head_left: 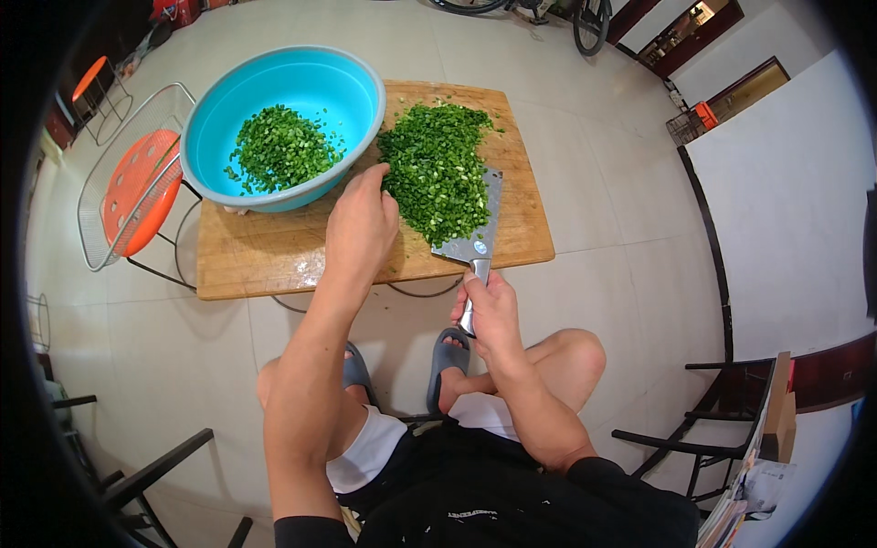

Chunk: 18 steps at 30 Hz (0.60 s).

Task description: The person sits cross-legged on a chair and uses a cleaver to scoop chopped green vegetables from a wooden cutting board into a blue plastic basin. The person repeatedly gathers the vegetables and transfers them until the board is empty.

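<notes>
A large heap of chopped green onions covers the right half of the wooden cutting board. My right hand is closed around the metal handle of a cleaver. Its broad blade lies low along the heap's right and near side, partly hidden under the green bits. My left hand is at the heap's left edge, beside the bowl, fingers stretched out and touching the green onions; some fingers are hidden behind the hand. A blue basin on the board's left side holds more chopped green onions.
An orange-topped stool with a wire mesh basket stands left of the board. Black-framed chairs are at lower left and lower right. A bicycle stands at the far side, and a white wall panel rises at right.
</notes>
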### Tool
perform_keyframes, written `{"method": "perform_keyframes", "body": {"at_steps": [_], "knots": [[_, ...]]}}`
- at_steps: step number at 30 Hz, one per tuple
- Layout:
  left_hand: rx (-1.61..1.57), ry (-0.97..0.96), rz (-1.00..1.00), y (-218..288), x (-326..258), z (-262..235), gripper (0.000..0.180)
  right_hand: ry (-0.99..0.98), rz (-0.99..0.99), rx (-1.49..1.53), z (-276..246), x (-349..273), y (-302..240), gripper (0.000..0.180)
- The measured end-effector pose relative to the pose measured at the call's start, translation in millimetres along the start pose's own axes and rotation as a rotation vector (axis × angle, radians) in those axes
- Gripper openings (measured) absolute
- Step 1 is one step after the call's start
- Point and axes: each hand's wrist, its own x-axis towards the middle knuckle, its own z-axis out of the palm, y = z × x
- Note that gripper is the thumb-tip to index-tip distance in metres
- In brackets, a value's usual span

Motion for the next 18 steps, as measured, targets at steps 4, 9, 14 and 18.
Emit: {"method": "perform_keyframes", "body": {"at_steps": [4,9,14,18], "knots": [[0.017,-0.013,-0.018,-0.3,0.7,0.8,0.039,-0.024,0.031,0.047,-0.9,-1.7,-7.3,0.019],[0.027,-0.045,-0.036,2.4,1.0,-3.8,0.039,-0.062,0.017,0.094,-15.0,4.9,-8.9,0.014],[0.044,-0.053,-0.038,3.5,1.5,-6.8,0.040,-0.087,-0.006,0.077,-23.0,8.5,-19.9,0.017],[0.052,-0.053,-0.033,0.9,2.2,-4.7,0.040,-0.100,-0.036,0.051,-28.5,10.7,-32.1,0.019]]}}
